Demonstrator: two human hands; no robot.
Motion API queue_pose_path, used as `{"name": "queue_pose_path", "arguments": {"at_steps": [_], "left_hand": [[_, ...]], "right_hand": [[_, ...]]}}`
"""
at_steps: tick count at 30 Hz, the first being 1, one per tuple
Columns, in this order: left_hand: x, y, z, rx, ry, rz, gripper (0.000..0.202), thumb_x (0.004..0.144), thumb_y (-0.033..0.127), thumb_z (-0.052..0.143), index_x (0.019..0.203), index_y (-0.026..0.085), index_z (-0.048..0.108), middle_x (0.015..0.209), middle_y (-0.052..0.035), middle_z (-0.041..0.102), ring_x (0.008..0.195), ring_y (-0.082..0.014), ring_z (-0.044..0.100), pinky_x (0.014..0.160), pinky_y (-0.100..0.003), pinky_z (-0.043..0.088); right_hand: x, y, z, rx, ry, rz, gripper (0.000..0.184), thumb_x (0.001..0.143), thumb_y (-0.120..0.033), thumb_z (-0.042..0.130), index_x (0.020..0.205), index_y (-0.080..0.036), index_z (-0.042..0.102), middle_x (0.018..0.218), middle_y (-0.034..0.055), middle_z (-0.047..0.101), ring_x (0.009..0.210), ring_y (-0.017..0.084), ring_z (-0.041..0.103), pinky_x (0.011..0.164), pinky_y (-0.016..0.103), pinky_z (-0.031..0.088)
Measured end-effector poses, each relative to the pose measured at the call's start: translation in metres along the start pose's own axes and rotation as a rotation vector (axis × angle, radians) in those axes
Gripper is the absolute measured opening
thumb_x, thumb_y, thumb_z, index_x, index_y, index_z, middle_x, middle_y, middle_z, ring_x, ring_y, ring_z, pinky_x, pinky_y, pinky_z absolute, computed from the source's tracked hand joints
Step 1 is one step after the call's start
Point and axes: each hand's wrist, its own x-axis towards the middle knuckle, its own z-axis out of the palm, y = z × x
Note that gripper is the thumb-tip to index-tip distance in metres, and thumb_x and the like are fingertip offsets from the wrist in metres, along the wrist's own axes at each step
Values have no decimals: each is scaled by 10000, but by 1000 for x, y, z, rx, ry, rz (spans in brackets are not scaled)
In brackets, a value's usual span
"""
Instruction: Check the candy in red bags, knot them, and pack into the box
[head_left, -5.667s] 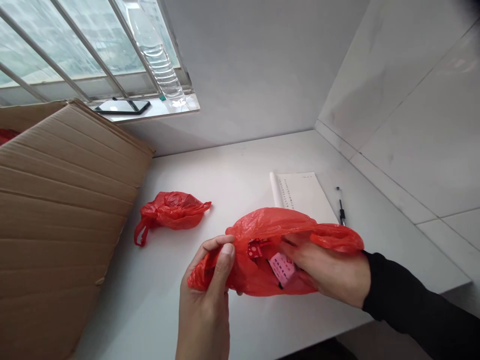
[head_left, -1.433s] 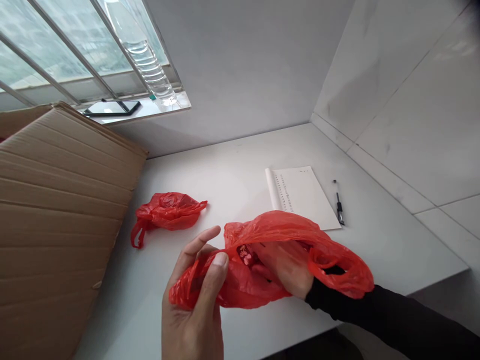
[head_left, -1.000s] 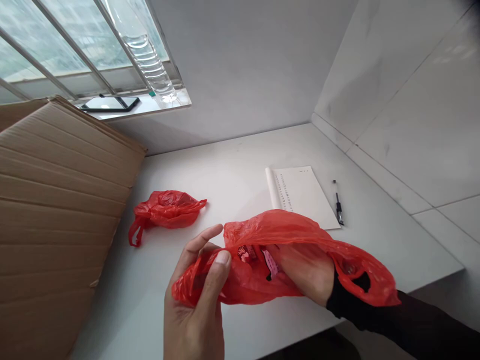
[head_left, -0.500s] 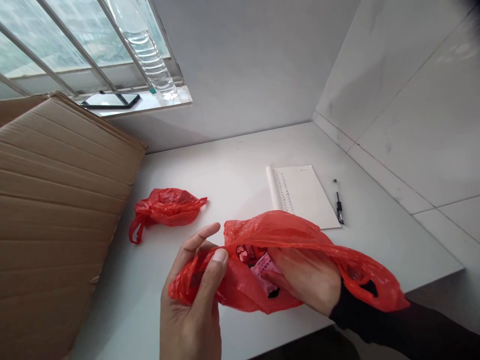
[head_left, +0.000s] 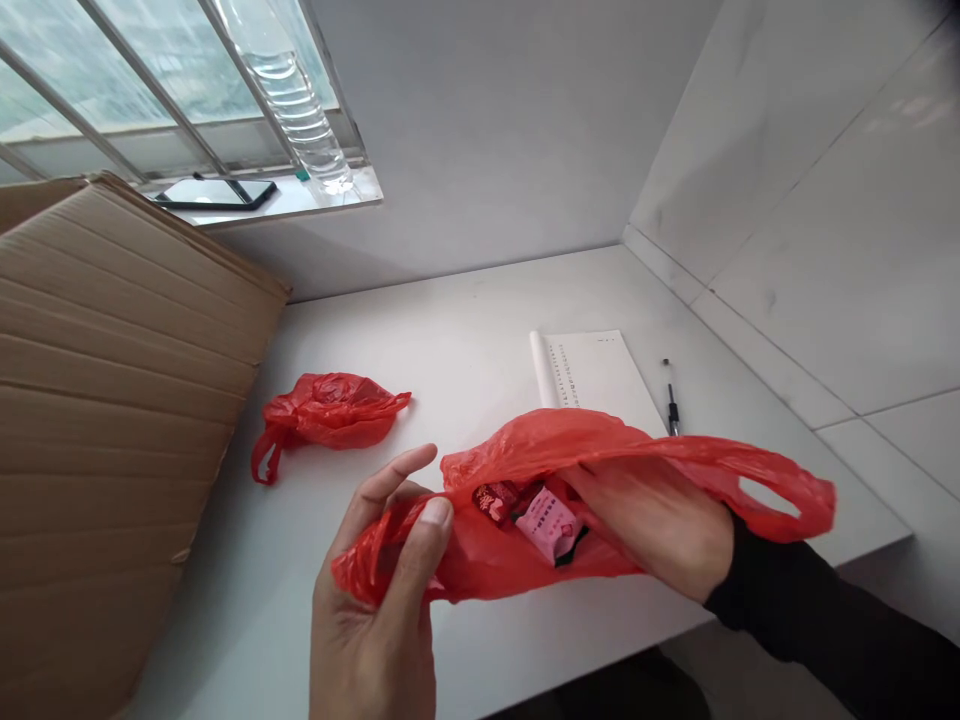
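An open red plastic bag (head_left: 570,445) hangs above the white counter (head_left: 465,350). My left hand (head_left: 375,610) pinches the bag's left rim between thumb and fingers. My right hand (head_left: 660,525), in a black sleeve, is reached into the bag's mouth, fingers curled near a pink packet (head_left: 551,523) and a dark red wrapped item (head_left: 495,497); whether it grips them I cannot tell. The bag's right handle loop (head_left: 780,495) sticks out over my wrist.
A second, tied red bag (head_left: 326,415) lies on the counter to the left. A large cardboard box (head_left: 112,420) fills the left side. A notebook (head_left: 592,375) and a pen (head_left: 670,400) lie behind the bag. A phone (head_left: 210,190) and a water bottle (head_left: 296,100) stand on the windowsill.
My right hand has drawn back out of the bag towards the right, uncovering the pink packet. The bag's right handle has slid off my forearm and stretched out to the right.
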Motion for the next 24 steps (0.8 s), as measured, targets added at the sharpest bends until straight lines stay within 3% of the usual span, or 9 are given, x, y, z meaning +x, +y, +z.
{"name": "queue_pose_path", "arguments": {"at_steps": [5,11,14,18,24], "left_hand": [[-1,0,2,53,-43,-2,492,777,447,826,1231,316,690,857,-5,667,728,-132,613,621,-164,530],[-2,1,0,47,-15,-15,509,749,427,849,1221,317,696,841,7,658,725,-125,606,654,-169,555],[-3,0,1,48,-37,-24,498,762,433,842,1221,315,692,893,-2,673,753,-135,629,670,-181,565],[-3,0,2,57,-37,10,478,785,429,823,1227,306,688,882,-6,673,744,-144,640,584,-165,526],[-3,3,4,49,-19,6,466,766,422,834,1194,294,701,942,-10,675,770,-154,659,607,-190,547]], "right_hand": [[1,1,7,-109,-31,33,355,921,-83,487,1154,-247,698,1043,92,758,991,291,726,895,442,595],[-1,18,21,52,-8,28,302,981,-190,436,1179,-228,660,1163,109,731,1083,276,700,964,438,571],[0,19,18,44,-31,77,295,968,-165,408,1093,-194,674,1054,117,744,980,272,717,909,435,578],[-2,15,8,-2,13,-11,292,961,-251,459,1168,-194,657,1071,117,745,964,290,717,864,433,573],[0,19,0,69,-88,36,311,932,-318,534,1190,-185,644,1100,120,746,992,310,712,874,451,560]]}}
